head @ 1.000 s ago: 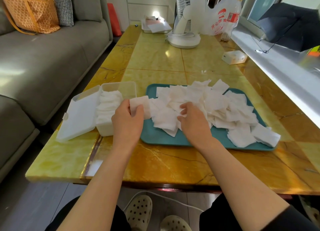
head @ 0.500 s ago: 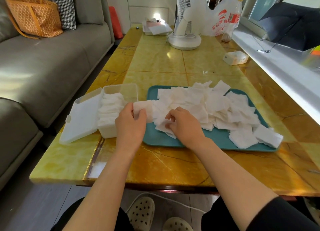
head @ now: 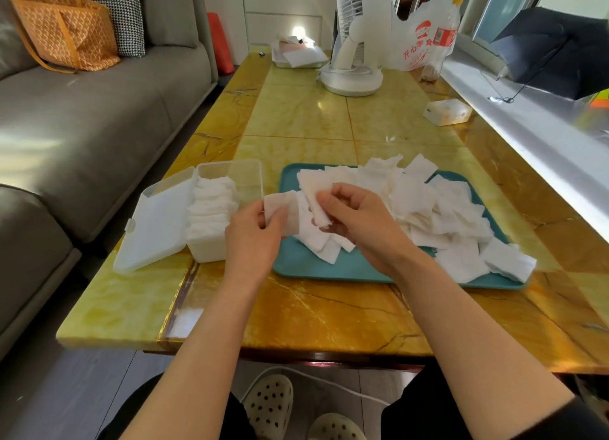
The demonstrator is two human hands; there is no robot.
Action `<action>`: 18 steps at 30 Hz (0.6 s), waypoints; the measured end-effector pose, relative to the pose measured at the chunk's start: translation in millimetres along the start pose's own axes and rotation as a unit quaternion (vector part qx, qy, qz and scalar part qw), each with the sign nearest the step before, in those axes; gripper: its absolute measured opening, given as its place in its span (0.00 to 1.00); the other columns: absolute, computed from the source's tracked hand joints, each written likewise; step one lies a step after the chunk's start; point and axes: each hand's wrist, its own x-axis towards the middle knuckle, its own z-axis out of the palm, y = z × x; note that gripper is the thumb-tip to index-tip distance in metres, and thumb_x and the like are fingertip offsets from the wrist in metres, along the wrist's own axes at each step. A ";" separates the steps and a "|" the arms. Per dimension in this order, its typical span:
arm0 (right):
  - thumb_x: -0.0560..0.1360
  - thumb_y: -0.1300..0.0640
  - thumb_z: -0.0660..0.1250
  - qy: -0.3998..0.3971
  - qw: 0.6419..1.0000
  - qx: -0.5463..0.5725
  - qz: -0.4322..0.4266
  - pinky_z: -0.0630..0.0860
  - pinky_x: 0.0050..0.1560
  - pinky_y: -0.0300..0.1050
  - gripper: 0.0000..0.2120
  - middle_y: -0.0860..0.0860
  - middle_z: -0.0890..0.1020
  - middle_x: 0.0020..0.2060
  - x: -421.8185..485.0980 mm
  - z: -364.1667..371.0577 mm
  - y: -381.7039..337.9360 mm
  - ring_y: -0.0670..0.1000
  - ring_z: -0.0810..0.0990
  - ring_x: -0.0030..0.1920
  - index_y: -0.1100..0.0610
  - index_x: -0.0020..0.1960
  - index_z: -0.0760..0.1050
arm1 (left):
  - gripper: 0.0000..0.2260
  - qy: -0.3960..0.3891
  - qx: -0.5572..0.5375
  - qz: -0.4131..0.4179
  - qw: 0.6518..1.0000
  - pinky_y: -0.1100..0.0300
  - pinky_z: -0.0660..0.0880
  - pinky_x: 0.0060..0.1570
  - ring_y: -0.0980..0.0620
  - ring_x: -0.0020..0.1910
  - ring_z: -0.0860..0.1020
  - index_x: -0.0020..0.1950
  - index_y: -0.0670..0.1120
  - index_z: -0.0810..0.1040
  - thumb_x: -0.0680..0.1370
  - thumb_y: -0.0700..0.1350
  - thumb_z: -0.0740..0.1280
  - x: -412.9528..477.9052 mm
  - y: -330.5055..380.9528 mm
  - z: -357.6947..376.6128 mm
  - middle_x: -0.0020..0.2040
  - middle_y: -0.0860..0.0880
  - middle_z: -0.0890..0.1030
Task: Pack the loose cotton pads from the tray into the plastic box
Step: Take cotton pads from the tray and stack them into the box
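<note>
Box (head: 211, 251) part-filled, tray (head: 329, 268) still heaped — left hand (head: 253, 238) gripping pad stack (head: 280, 205), right hand (head: 359, 218) pinching one pad (head: 313, 195).

Bright window daylight, glare on table (head: 329, 314); edges warped.

Yellow marble table (head: 296, 120) with a grey sofa (head: 99, 110) at left. White fan (head: 351, 44) stands far; bright window sill (head: 543, 133) runs along right. Grey floor (head: 66, 390) lies near.
</note>
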 end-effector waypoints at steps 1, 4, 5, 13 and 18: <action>0.77 0.62 0.64 -0.011 1.000 -0.003 0.001 0.76 0.35 0.35 0.04 0.53 0.78 0.35 -1.1 2.7 0.6 0.46 0.77 0.35 0.61 0.46 0.77 | 0.11 -0.022 -0.009 -0.003 1.000 0.49 0.79 0.51 0.52 0.46 0.81 0.43 0.56 0.76 0.79 0.40 0.64 -0.8 0.3 1.0 0.44 0.52 0.82; 0.76 0.63 0.67 0.013 0.997 -0.067 -0.023 0.75 0.34 0.34 0.02 0.53 0.80 0.33 -1.3 7.1 6.9 0.42 0.78 0.32 0.60 0.44 0.76 | 0.11 -0.075 -0.036 -0.007 0.996 0.60 0.78 0.46 0.61 0.43 0.80 0.48 0.55 0.77 0.81 0.39 0.61 -2.6 1.7 4.5 0.44 0.55 0.82; 0.75 0.62 0.68 0.031 0.994 -0.100 -0.035 0.74 0.34 0.33 0.02 0.52 0.79 0.32 -0.8 7.3 8.7 0.42 0.77 0.32 0.60 0.44 0.76 | 0.11 -0.081 -0.039 -0.006 0.996 0.63 0.77 0.44 0.62 0.41 0.79 0.47 0.55 0.78 0.81 0.40 0.60 -3.1 2.6 4.7 0.43 0.55 0.82; 0.73 0.57 0.71 0.102 0.967 -0.211 -0.097 0.76 0.39 0.40 0.07 0.47 0.79 0.34 -2.2 12.6 14.9 0.45 0.77 0.35 0.53 0.39 0.75 | 0.16 -0.095 -0.103 -0.068 0.988 0.57 0.78 0.51 0.52 0.47 0.81 0.42 0.54 0.78 0.83 0.51 0.53 -5.5 10.8 6.3 0.44 0.50 0.83; 0.73 0.59 0.70 0.107 0.956 -0.238 -0.132 0.71 0.37 0.30 0.03 0.46 0.80 0.35 1.4 8.4 15.6 0.39 0.75 0.35 0.55 0.41 0.77 | 0.09 -0.082 -0.050 -0.017 0.995 0.54 0.76 0.47 0.52 0.44 0.79 0.42 0.54 0.79 0.80 0.47 0.63 -7.6 9.0 4.4 0.42 0.48 0.83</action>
